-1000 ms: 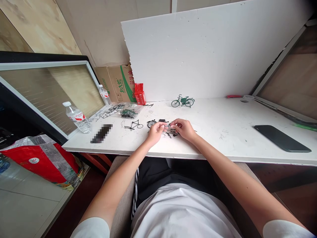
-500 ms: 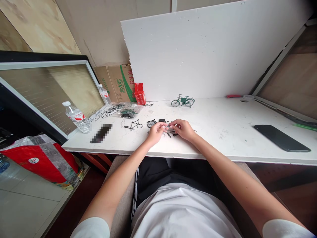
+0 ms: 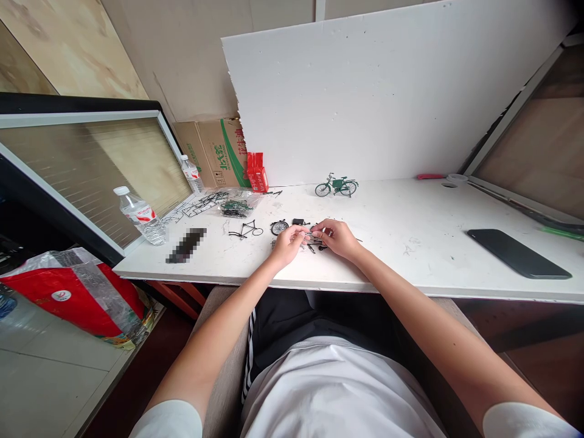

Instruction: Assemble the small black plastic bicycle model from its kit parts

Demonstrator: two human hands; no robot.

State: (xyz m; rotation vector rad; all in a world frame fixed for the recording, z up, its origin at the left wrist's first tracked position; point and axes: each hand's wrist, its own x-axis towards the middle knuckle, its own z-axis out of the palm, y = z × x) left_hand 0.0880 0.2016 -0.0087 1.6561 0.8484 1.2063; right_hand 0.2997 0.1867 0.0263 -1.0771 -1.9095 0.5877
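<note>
In the head view, your left hand [image 3: 286, 243] and right hand [image 3: 336, 237] meet over the near middle of the white table [image 3: 410, 255]. Both are pinched on a small metal part [image 3: 311, 234] held between their fingertips, just above the tabletop; it is too small to make out in detail. Loose dark parts [image 3: 314, 246] lie under it. A wheel [image 3: 278, 227] and a bare frame [image 3: 246, 230] lie to the left. A green bicycle model [image 3: 336, 185] stands farther back, a phone [image 3: 519, 253] lies well to the right, and a bottle [image 3: 139, 215] stands at the left.
</note>
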